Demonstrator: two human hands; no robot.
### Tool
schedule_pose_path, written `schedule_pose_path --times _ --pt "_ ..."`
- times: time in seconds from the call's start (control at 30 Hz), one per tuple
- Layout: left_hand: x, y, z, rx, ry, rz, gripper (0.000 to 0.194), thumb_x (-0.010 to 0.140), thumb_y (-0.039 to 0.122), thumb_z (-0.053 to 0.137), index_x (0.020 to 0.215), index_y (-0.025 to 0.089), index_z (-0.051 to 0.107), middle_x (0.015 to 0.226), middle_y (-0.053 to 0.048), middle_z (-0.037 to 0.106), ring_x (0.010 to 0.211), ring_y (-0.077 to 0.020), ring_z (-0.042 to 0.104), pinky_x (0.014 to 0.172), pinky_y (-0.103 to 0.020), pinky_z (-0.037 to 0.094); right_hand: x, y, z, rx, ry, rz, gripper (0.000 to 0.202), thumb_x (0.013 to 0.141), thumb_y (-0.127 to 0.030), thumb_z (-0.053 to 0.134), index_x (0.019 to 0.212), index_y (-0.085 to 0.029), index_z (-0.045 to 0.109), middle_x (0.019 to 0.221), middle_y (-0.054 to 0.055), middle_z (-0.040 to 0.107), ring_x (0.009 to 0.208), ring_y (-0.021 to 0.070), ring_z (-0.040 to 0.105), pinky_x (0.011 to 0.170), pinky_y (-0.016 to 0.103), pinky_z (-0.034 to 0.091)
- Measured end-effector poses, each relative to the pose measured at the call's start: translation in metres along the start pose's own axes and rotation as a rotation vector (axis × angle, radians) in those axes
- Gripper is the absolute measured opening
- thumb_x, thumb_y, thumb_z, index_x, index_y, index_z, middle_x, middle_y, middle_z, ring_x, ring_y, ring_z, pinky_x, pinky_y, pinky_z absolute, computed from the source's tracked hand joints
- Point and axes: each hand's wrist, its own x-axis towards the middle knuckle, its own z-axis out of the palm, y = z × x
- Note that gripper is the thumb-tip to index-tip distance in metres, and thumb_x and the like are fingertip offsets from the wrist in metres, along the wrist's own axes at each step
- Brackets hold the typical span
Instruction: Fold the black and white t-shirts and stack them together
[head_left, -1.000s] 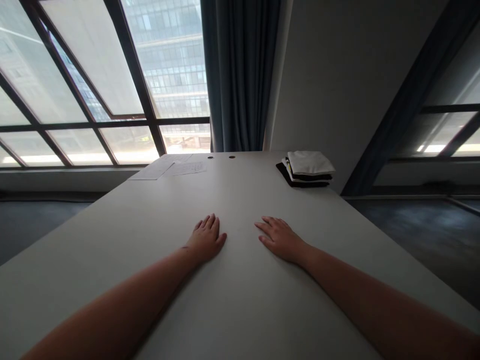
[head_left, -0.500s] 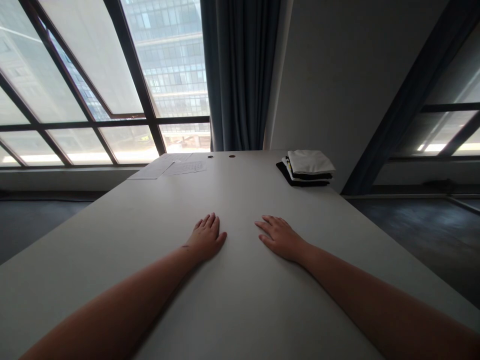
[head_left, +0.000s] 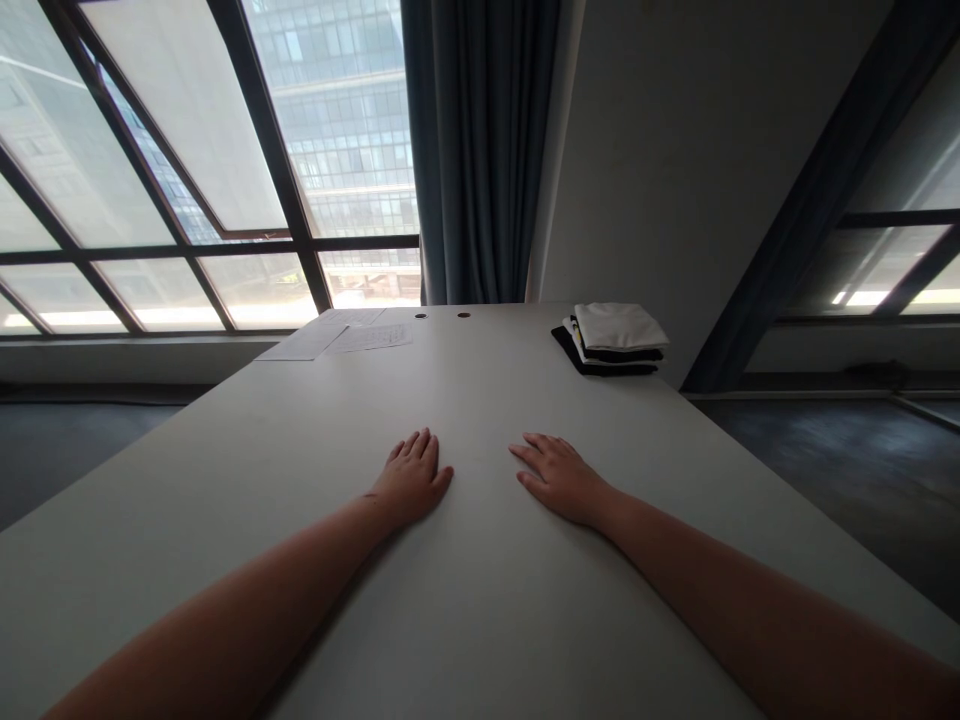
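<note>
My left hand (head_left: 413, 478) lies flat, palm down, on the white table (head_left: 465, 600), its thumb held out from the fingers. To its right, a short gap away, my right hand (head_left: 559, 478) rests palm down on the same surface with its fingers spread. Neither hand holds anything. Beyond my right hand, near the far right corner, sits a stack of folded black and white cloth (head_left: 619, 328), perhaps clothing; a white piece is on top. Nothing touches the stack.
Printed paper sheets (head_left: 300, 343) lie at the table's far left corner. Two small round spots (head_left: 463, 315) show near the far edge. Behind stand a dark blue curtain (head_left: 484, 150), a wall and large windows (head_left: 352, 130). Grey floor (head_left: 810, 450) shows on both sides.
</note>
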Motion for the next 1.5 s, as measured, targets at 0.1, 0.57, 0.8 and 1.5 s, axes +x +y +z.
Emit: schedule_pose_path --times 0.1,0.57,0.8,1.5 --pt "0.0001 0.0002 0.0007 0.0 0.008 -0.002 0.072 0.106 0.051 0.033 0.163 0.008 0.036 0.173 -0.018 0.024 0.162 -0.0315 0.02 0.13 -0.046 0.019 0.0004 0.001 0.0009 0.001 0.006 -0.003 0.06 0.102 -0.043 0.046 0.157 -0.02 0.052 0.165 0.017 0.042 0.153 0.0323 0.036 0.126 0.05 0.021" --pt "0.0006 -0.0015 0.0023 -0.012 0.018 0.007 0.072 0.106 0.052 0.033 0.163 0.008 0.036 0.173 -0.019 0.024 0.162 -0.032 0.021 0.13 -0.047 0.019 -0.0008 -0.0004 -0.0018 0.004 0.004 -0.005 0.061 0.102 -0.044 0.045 0.157 -0.02 0.053 0.165 0.017 0.043 0.152 0.0334 0.036 0.126 0.052 0.022" --pt "0.0007 -0.0017 0.003 -0.003 0.016 0.006 0.072 0.106 0.051 0.032 0.163 0.008 0.036 0.173 -0.019 0.024 0.162 -0.0319 0.021 0.13 -0.046 0.019 0.0007 0.0019 0.0018 -0.004 0.005 -0.009 0.06 0.102 -0.043 0.046 0.158 -0.02 0.052 0.165 0.018 0.042 0.153 0.0321 0.036 0.126 0.05 0.022" --pt "0.0 -0.0006 0.0014 -0.01 0.019 0.005 0.072 0.105 0.051 0.033 0.163 0.008 0.036 0.173 -0.019 0.024 0.161 -0.0321 0.021 0.13 -0.048 0.02 0.0006 0.0028 0.0035 0.001 0.027 -0.017 0.06 0.102 -0.044 0.046 0.157 -0.021 0.053 0.164 0.017 0.044 0.152 0.0328 0.038 0.126 0.052 0.022"
